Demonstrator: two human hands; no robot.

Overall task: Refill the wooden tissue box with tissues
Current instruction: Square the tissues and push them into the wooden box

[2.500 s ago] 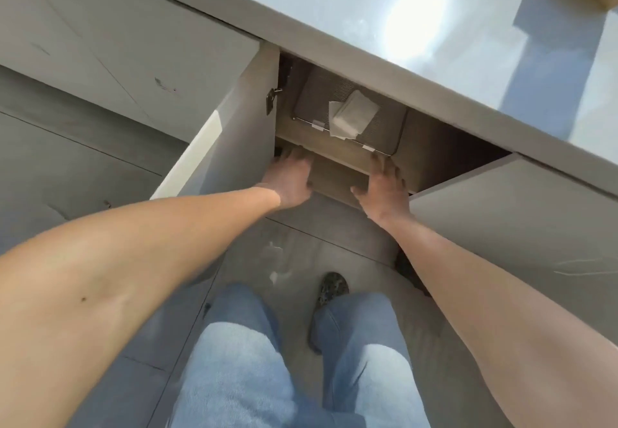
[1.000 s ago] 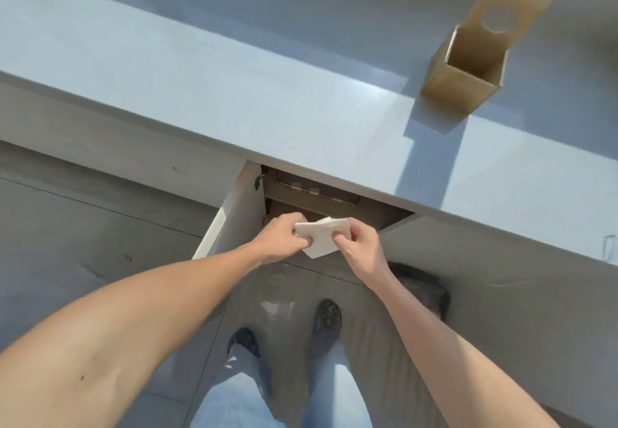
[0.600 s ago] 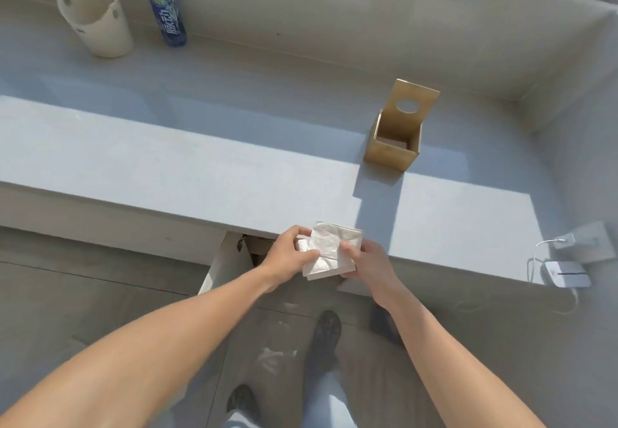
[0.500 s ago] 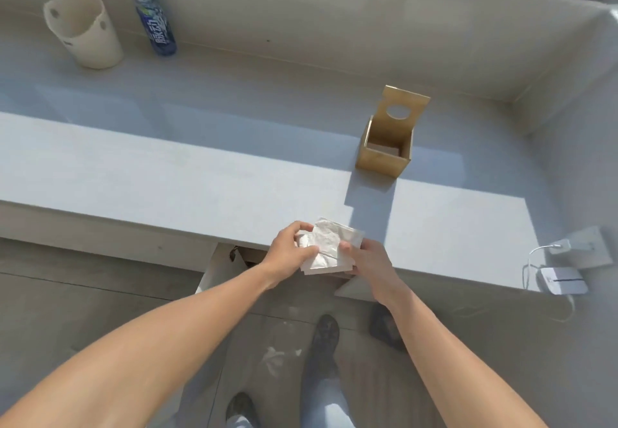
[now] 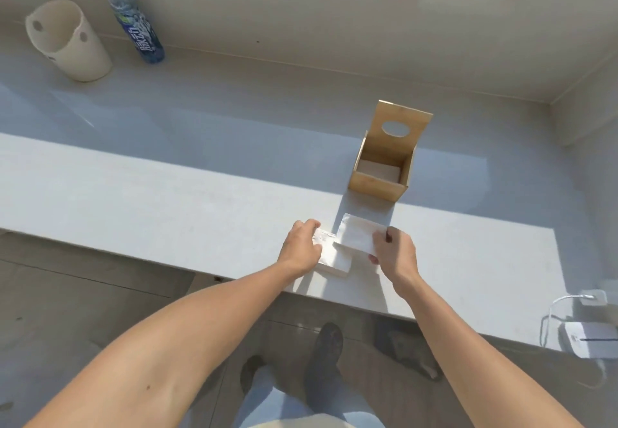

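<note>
The wooden tissue box [image 5: 378, 184] stands on the grey counter [image 5: 167, 200], its hinged lid with an oval hole tipped up and back. A few white tissues lie at its bottom. Near the counter's front edge rests a white stack of tissues [image 5: 334, 257]. My left hand [image 5: 301, 247] presses on the stack's left side. My right hand [image 5: 394, 253] pinches a separate bunch of tissues [image 5: 356, 235], lifted off the stack's right side. Both hands are a short way in front of the box.
A cream cylindrical holder [image 5: 67, 39] and a blue-labelled bottle [image 5: 137, 23] stand at the counter's far left by the wall. A white device with a cable [image 5: 588, 337] sits at the right edge. My legs and shoes are below.
I took the tissues from the cabinet under the counter, rose, and set them on the counter. The right hand now lifts a portion apart from the stack.
</note>
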